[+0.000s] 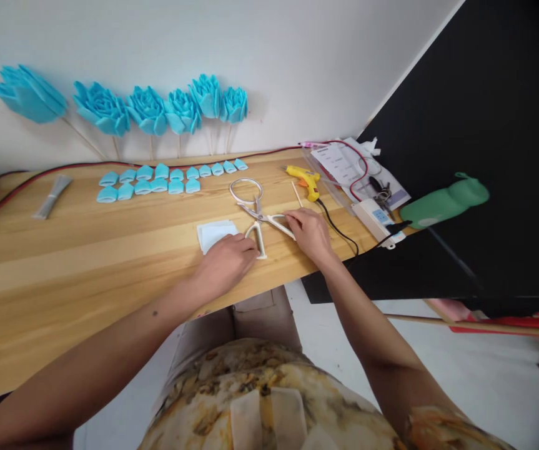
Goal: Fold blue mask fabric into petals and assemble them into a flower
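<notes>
Left hand: in the head view, the person's left hand [228,259] lies palm down with fingers curled, its forearm slanting in from the lower left; the fingertips meet the near-left handle loop of the scissors, though whether they grip it I cannot tell.
Right hand: the right hand [310,231] comes in from the lower right, wrist bent inward, thumb and fingertips pinching the other loop.
Scissors: the silver-bladed scissors with white loop handles [262,218] lie on the pale wood-grain table [63,281] between the hands, handles spread wide, blades pointing away from the person.
Under the left hand: a stack of thin whitish-blue square sheets [214,234], partly covered by the fingers.
Beyond the blades: a thin silvery ring [245,180], overlapped by the blade end.
Near the right hand: a slim pale wooden stick [296,192] and a yellow glue gun with an orange trigger [307,179], its black cord curving behind the wrist.
Right end: a white power strip [373,219], printed papers [344,167], dark keys [384,194] and a green bottle lying sideways [445,204].
Back: rows of small light-blue folded petals [145,173]; behind them, six blue layered flowers on thin sticks [104,111] lean against the white wall.
Far left: a grey bundle of thin strips [52,197].
</notes>
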The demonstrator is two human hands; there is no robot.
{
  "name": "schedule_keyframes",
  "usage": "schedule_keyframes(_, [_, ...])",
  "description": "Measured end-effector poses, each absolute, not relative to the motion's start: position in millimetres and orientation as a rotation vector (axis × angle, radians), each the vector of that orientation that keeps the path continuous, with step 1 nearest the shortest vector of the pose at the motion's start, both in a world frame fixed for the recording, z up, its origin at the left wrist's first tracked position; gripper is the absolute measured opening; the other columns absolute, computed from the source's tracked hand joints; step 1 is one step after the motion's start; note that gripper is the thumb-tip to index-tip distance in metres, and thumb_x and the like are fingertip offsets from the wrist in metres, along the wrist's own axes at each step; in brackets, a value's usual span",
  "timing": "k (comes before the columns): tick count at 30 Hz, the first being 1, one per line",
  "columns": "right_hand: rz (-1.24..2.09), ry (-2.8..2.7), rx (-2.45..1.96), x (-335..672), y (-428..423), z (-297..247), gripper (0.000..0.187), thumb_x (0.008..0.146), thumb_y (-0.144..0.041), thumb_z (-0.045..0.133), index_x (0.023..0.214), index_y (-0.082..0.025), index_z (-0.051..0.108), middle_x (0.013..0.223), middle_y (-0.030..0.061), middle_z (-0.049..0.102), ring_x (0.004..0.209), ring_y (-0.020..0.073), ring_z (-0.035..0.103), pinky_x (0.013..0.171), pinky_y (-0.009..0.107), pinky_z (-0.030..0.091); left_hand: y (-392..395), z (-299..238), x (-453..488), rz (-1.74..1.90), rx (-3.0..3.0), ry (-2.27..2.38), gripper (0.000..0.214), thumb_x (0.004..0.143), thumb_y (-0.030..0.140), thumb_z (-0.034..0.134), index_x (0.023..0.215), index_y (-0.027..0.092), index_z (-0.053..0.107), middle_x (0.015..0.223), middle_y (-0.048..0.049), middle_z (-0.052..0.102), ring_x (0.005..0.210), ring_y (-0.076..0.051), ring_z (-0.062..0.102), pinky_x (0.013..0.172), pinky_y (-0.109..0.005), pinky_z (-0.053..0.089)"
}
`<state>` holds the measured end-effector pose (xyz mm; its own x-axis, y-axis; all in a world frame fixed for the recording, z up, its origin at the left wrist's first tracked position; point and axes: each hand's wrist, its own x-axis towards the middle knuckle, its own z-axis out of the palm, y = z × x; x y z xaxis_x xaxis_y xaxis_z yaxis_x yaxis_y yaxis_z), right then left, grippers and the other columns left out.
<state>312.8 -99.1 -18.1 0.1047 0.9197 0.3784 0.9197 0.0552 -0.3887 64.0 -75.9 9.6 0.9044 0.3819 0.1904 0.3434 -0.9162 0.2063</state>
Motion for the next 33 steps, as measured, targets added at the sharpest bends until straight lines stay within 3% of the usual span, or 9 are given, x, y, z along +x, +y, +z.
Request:
schedule_keyframes(4, [-0.039, -1.771, -1.824, 314.1, -105.3, -11.0, 0.028, 0.096, -0.025, 0.050, 0.104, -0.019, 0.076, 0.098, 0.0106, 0.074, 0.097, 0.0258, 0.065, 0.089, 0.040, 0.050, -61.5, 24.3, 49.4, 0.642, 2.784, 0.606, 0.032, 0.102, 0.024, 0.043, 0.094, 0.017, 0.073, 0.103, -0.0111, 0.074, 0.092, -0.022, 0.066, 0.080, -0.036, 0.052])
schedule_keyframes(8, [-0.045, -1.811, -1.713, 302.9, -114.1, 12.1, 0.029, 0.097, -0.029, 0.050, 0.110, -0.020, 0.075, 0.105, 0.0102, 0.074, 0.102, 0.0261, 0.065, 0.092, 0.041, 0.049, -38.9, 50.6, 27.1, 1.001, 2.510, 0.827, 0.027, 0.099, 0.032, 0.052, 0.091, 0.019, 0.073, 0.097, -0.0073, 0.076, 0.091, -0.020, 0.068, 0.083, -0.034, 0.051])
schedule_keyframes(12, [0.060, -1.921, -1.594, 272.6, -118.6, 29.4, 0.028, 0.099, -0.030, 0.049, 0.110, -0.024, 0.074, 0.103, 0.0067, 0.074, 0.099, 0.0231, 0.066, 0.088, 0.037, 0.050, -29.8, 60.2, 17.6, 0.894, 2.352, 1.001, 0.028, 0.096, 0.040, 0.054, 0.083, 0.022, 0.072, 0.085, -0.0035, 0.076, 0.078, -0.018, 0.068, 0.071, -0.030, 0.050])
schedule_keyframes(17, [0.115, -2.187, -1.461, 237.2, -116.9, 25.0, 0.024, 0.099, -0.029, 0.051, 0.106, -0.023, 0.073, 0.106, 0.0055, 0.073, 0.100, 0.0220, 0.064, 0.089, 0.036, 0.048, -29.4, 40.9, 13.3, 0.725, 2.196, 0.982, 0.034, 0.096, 0.044, 0.053, 0.085, 0.018, 0.072, 0.083, -0.0046, 0.076, 0.077, -0.017, 0.067, 0.068, -0.027, 0.049])
schedule_keyframes(23, [0.118, -2.272, -1.432, 222.5, -104.8, 18.1, 0.020, 0.099, -0.028, 0.053, 0.099, -0.020, 0.072, 0.103, 0.0069, 0.073, 0.099, 0.0235, 0.063, 0.087, 0.037, 0.047, -20.3, 26.0, -1.1, 0.818, 1.862, 1.056, 0.027, 0.090, 0.040, 0.059, 0.081, 0.018, 0.073, 0.077, -0.0037, 0.073, 0.066, -0.013, 0.061, 0.062, -0.024, 0.048])
schedule_keyframes(28, [0.149, -2.291, -1.516, 220.7, -82.5, 20.6, 0.019, 0.096, -0.026, 0.058, 0.108, -0.019, 0.070, 0.109, 0.0095, 0.072, 0.105, 0.0271, 0.061, 0.091, 0.040, 0.046, -14.5, 14.7, -9.5, 0.971, 1.617, 1.082, 0.025, 0.088, 0.039, 0.061, 0.078, 0.018, 0.072, 0.074, -0.0040, 0.071, 0.060, -0.012, 0.058, 0.058, -0.025, 0.048])
schedule_keyframes(33, [0.234, -2.454, -1.502, 217.2, -58.4, 21.9, 0.032, 0.088, -0.033, 0.071, 0.117, -0.020, 0.069, 0.113, 0.0101, 0.072, 0.107, 0.0280, 0.062, 0.095, 0.041, 0.043, -13.1, 6.7, -11.0, 0.970, 1.556, 1.041, 0.036, 0.090, 0.048, 0.058, 0.075, 0.018, 0.072, 0.072, -0.0052, 0.070, 0.060, -0.013, 0.059, 0.059, -0.026, 0.048])
